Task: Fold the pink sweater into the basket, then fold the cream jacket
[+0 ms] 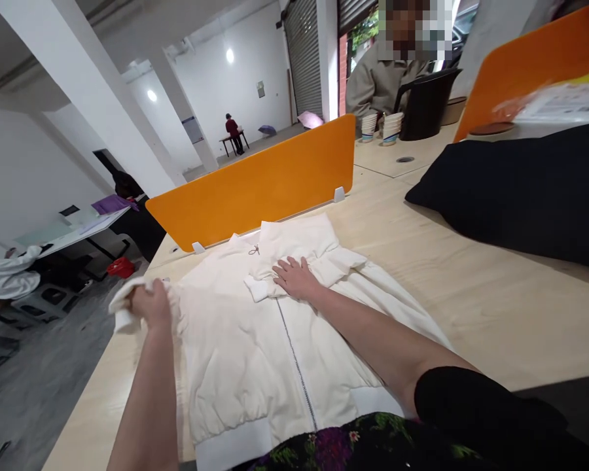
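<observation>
A white zip-up jacket (255, 353) lies front-up on the pale wooden tabletop (471, 288), its collar toward the orange divider (255, 186) and its hem at the near edge by the person's body. The zip runs down the middle and looks closed. 1 sleeve is folded across the chest. The right hand (297, 278) rests flat on that folded sleeve, fingers spread and pressing down, gripping nothing. The left hand (150, 304) is at the jacket's left side, at the tabletop's edge, its fingers closed around the cuff end of the other sleeve (122, 307), which is lifted off the surface.

To the right, well apart from the jacket, lies a dark bundle of fabric (515, 190). Beyond the divider stand stacked paper cups (385, 127) beside a black chair (425, 104), where another person in a grey top (377, 82) sits. A 2nd orange divider (535, 55) rises at far right.
</observation>
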`<state>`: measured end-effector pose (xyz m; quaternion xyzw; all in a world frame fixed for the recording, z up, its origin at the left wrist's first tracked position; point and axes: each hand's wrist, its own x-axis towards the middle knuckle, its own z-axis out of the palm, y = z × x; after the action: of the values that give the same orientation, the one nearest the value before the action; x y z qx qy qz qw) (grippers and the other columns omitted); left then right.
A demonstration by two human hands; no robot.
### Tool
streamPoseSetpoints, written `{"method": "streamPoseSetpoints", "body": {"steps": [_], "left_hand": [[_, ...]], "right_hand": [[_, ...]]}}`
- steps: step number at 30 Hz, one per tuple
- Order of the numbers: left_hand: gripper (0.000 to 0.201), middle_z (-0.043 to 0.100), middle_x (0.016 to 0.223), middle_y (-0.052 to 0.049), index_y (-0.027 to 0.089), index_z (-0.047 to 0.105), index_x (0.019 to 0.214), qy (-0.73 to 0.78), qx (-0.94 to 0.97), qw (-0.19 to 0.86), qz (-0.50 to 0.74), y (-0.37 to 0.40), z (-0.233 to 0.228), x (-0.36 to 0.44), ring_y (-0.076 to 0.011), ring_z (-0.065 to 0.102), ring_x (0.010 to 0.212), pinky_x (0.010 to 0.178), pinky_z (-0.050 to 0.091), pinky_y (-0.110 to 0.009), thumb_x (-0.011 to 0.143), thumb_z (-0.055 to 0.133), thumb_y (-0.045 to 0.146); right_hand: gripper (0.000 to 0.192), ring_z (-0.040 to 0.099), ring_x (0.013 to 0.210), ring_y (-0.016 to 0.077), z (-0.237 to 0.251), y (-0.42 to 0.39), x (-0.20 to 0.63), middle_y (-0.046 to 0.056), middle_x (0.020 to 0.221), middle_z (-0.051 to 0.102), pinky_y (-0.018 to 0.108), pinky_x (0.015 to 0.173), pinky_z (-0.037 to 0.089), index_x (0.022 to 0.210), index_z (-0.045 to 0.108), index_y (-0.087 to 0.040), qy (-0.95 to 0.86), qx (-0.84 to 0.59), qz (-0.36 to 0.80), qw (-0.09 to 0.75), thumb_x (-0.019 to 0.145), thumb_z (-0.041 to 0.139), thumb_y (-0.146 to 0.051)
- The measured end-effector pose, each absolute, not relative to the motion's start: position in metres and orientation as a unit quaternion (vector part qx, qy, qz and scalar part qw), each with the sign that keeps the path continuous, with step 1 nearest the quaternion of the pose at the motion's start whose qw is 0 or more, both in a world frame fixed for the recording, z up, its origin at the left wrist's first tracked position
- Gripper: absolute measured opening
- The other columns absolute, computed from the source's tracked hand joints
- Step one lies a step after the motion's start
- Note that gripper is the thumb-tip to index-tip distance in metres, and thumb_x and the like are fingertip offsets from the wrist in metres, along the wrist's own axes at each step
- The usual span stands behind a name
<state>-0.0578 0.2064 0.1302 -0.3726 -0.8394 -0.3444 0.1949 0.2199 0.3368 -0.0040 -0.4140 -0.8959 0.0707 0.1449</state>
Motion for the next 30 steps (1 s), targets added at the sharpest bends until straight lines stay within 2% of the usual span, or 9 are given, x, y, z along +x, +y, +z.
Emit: {"method": "streamPoseSetpoints", "body": {"steps": [4, 7, 10, 12, 14, 17, 21, 26, 30], "left_hand": [[0.02, 0.062, 0.106, -0.014, 0.013, 0.066, 0.093, -0.818, -0.523, 0.173, -0.165, 0.236, 0.106, -0.008, -0.0303, 0.055, 0.108, 0.093, 0.044, -0.045, 0.084, 0.053, 0.026], [0.025, 0.06, 0.12, -0.01, 0.02, 0.066, 0.094, -0.757, -0.641, 0.078, -0.097, 0.246, 0.076, 0.024, -0.0248, 0.055, 0.11, 0.092, 0.045, -0.037, 0.086, 0.05, 0.037], [0.033, 0.057, 0.126, -0.007, 0.021, 0.065, 0.098, -0.753, -0.639, 0.079, -0.135, 0.247, 0.062, 0.02, -0.0195, 0.052, 0.116, 0.098, 0.042, -0.031, 0.092, 0.039, 0.04], [0.038, 0.053, 0.131, -0.011, 0.018, 0.063, 0.108, -0.764, -0.615, 0.122, -0.152, 0.245, 0.061, 0.001, -0.021, 0.045, 0.125, 0.105, 0.036, -0.034, 0.094, 0.032, 0.035], [0.044, 0.045, 0.141, -0.013, 0.017, 0.056, 0.124, -0.786, -0.585, 0.146, -0.135, 0.243, 0.057, -0.021, -0.0271, 0.034, 0.134, 0.11, 0.03, -0.045, 0.094, 0.031, 0.038], [0.054, 0.031, 0.152, -0.009, 0.027, 0.04, 0.141, -0.824, -0.551, 0.119, -0.05, 0.239, 0.039, -0.044, -0.0352, 0.023, 0.139, 0.107, 0.027, -0.058, 0.092, 0.034, 0.05], [0.059, 0.027, 0.155, -0.004, 0.033, 0.029, 0.146, -0.835, -0.545, 0.075, 0.013, 0.238, 0.012, -0.053, -0.0342, 0.023, 0.14, 0.106, 0.029, -0.058, 0.092, 0.024, 0.056], [0.06, 0.027, 0.155, -0.004, 0.032, 0.028, 0.147, -0.835, -0.545, 0.081, 0.017, 0.239, 0.008, -0.053, -0.0353, 0.022, 0.14, 0.106, 0.028, -0.058, 0.092, 0.024, 0.057], [0.059, 0.028, 0.154, -0.004, 0.032, 0.029, 0.146, -0.832, -0.546, 0.099, 0.021, 0.238, 0.009, -0.053, -0.0353, 0.023, 0.139, 0.105, 0.03, -0.058, 0.093, 0.023, 0.056]], "right_hand": [[0.051, 0.021, 0.139, 0.0325, -0.002, 0.337, 0.221, 0.005, 0.151, 0.034, 0.061, 0.109, 0.01, 0.141, 0.042, -0.026, -0.893, -0.419, 0.087, 0.14, 0.096, 0.026, -0.045], [0.049, 0.022, 0.139, 0.0322, -0.002, 0.338, 0.223, 0.004, 0.151, 0.035, 0.062, 0.109, 0.011, 0.14, 0.043, -0.027, -0.896, -0.41, 0.095, 0.139, 0.096, 0.028, -0.045], [0.049, 0.023, 0.138, 0.0327, -0.002, 0.339, 0.224, 0.005, 0.15, 0.036, 0.062, 0.109, 0.011, 0.14, 0.043, -0.026, -0.898, -0.402, 0.1, 0.146, 0.096, 0.031, -0.045], [0.048, 0.027, 0.136, 0.0311, -0.001, 0.34, 0.224, 0.007, 0.147, 0.04, 0.061, 0.109, 0.013, 0.139, 0.045, -0.025, -0.892, -0.404, 0.11, 0.168, 0.096, 0.031, -0.044], [0.049, 0.029, 0.136, 0.0277, 0.002, 0.34, 0.224, 0.008, 0.147, 0.04, 0.057, 0.109, 0.016, 0.14, 0.043, -0.023, -0.876, -0.419, 0.113, 0.212, 0.098, 0.028, -0.042], [0.053, 0.018, 0.141, 0.0256, 0.008, 0.337, 0.223, 0.008, 0.154, 0.027, 0.054, 0.112, 0.012, 0.147, 0.032, -0.023, -0.859, -0.428, 0.082, 0.268, 0.098, 0.026, -0.043], [0.06, 0.006, 0.144, 0.0279, 0.017, 0.331, 0.221, 0.005, 0.158, 0.014, 0.057, 0.112, 0.006, 0.149, 0.025, -0.026, -0.874, -0.413, 0.075, 0.246, 0.095, 0.029, -0.053], [0.067, 0.004, 0.144, 0.0296, 0.05, 0.331, 0.2, 0.006, 0.157, 0.019, 0.062, 0.11, 0.004, 0.147, 0.031, -0.025, -0.895, -0.388, 0.098, 0.196, 0.092, 0.026, -0.064], [0.067, 0.002, 0.144, 0.0291, 0.062, 0.341, 0.172, 0.006, 0.157, 0.017, 0.064, 0.109, 0.001, 0.147, 0.031, -0.026, -0.905, -0.361, 0.075, 0.211, 0.092, 0.028, -0.064]]}}
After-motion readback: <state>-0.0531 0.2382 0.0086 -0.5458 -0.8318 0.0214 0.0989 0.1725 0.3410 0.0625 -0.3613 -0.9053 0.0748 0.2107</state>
